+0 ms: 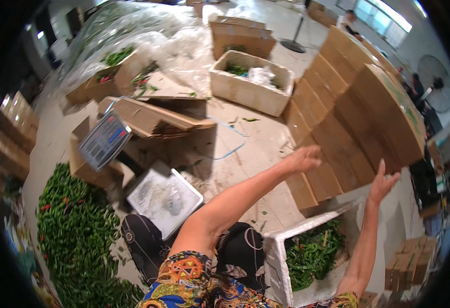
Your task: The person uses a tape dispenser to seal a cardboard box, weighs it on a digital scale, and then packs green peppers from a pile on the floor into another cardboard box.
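Note:
My left hand (306,158) is blurred, fingers partly curled, in front of the lower cartons of a cardboard box stack (325,158). Whether it touches them I cannot tell. My right hand (383,183) is raised at the lower edge of the nearest tall carton (379,115), its fingers spread and nothing seen in them; contact with the carton is unclear. Below my hands, a white foam box (275,265) stands beside my right knee, with green chili peppers (313,254) inside. A platform scale (165,200) lies before my knees, its tray bare and its display (105,140) tilted.
A big heap of green peppers (75,231) covers the floor at left. Flattened cartons (152,115) lean behind the scale, with blue strapping (229,154) nearby. Farther back are another foam box (248,94) and plastic sheeting (163,42). A person (350,23) is beyond the stack.

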`<state>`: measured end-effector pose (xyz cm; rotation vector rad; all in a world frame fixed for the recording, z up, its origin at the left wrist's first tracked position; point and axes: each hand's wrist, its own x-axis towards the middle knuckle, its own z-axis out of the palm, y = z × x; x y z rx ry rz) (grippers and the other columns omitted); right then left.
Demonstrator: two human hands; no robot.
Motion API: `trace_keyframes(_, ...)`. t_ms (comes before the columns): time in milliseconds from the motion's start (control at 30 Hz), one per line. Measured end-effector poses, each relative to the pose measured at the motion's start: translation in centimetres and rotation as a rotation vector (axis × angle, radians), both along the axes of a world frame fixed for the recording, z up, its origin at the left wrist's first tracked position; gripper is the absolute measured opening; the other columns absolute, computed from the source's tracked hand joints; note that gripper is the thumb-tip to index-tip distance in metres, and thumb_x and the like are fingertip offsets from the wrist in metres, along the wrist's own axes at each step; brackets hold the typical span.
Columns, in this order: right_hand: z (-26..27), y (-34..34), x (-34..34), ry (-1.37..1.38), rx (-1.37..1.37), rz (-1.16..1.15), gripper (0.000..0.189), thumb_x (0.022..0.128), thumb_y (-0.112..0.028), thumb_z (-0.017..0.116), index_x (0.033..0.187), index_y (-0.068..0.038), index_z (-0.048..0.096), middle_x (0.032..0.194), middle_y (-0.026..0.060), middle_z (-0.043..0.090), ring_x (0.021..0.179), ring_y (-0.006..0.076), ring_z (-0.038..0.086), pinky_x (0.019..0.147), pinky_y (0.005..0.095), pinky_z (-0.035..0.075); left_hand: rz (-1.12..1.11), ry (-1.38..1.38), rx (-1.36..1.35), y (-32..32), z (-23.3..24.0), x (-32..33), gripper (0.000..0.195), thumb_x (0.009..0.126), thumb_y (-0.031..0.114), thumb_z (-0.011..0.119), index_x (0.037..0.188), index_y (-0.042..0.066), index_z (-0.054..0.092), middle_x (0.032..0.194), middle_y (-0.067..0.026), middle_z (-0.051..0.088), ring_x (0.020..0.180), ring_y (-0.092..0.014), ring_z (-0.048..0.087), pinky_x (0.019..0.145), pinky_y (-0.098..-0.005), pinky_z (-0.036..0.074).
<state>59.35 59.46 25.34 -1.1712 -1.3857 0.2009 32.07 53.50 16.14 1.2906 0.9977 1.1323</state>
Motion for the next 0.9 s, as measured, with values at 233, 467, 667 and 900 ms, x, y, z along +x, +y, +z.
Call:
trace_keyframes(233, -8.2, -11.9, -13.7, -0.395, -0.096, 0.326, 0.051, 0.085, -0.009, 0.065, 0.132, -0.002, 0.047, 0.135, 0.0172, 0.044, 0.126, 0.0308, 0.043, 0.101, 0.0393, 0.038, 0.329, 0.168, -0.61, -20.2, -11.7, -12.9, 0.037, 0.086, 0.017, 0.064, 0.121, 0.004, 0.062, 0.082, -0.006, 0.064, 0.07, -0.012, 0.061, 0.062, -0.0238, 0.05)
trace_keyframes(467, -14.7, -12.3, -35.9, -0.683, -0.087, 1.034, 0.069, 0.071, -0.022, 0.079, 0.128, 0.002, 0.048, 0.136, 0.0289, 0.044, 0.123, 0.0437, 0.045, 0.104, 0.0466, 0.038, 1.129, -0.211, -0.486, -27.8, -12.9, -24.3, 0.082, 0.085, 0.031, 0.071, 0.146, 0.005, 0.023, 0.128, -0.0184, 0.051, 0.106, -0.026, 0.058, 0.086, -0.0388, 0.05)
trace_keyframes(667, -16.9, -12.4, -48.8, -0.924, 0.081, 1.073, 0.088, 0.065, -0.025, 0.083, 0.137, 0.002, 0.04, 0.139, 0.0258, 0.043, 0.125, 0.0426, 0.043, 0.105, 0.0454, 0.037, 1.335, -0.412, -0.351, -27.5, -10.6, -33.5, 0.118, 0.074, 0.048, 0.079, 0.152, 0.01, -0.002, 0.151, -0.0243, 0.025, 0.132, -0.036, 0.037, 0.092, -0.0468, 0.045)
trace_keyframes(900, -21.9, -9.3, -54.4, -1.023, -0.019, 1.02, 0.069, 0.063, 0.0, 0.069, 0.129, -0.005, 0.051, 0.121, 0.0158, 0.06, 0.108, 0.0335, 0.058, 0.094, 0.0407, 0.046, 1.444, -0.57, -0.153, -22.6, -14.0, -39.5, 0.09, 0.076, 0.014, 0.071, 0.145, 0.003, 0.014, 0.134, -0.0188, 0.043, 0.115, -0.027, 0.05, 0.095, -0.0362, 0.043)
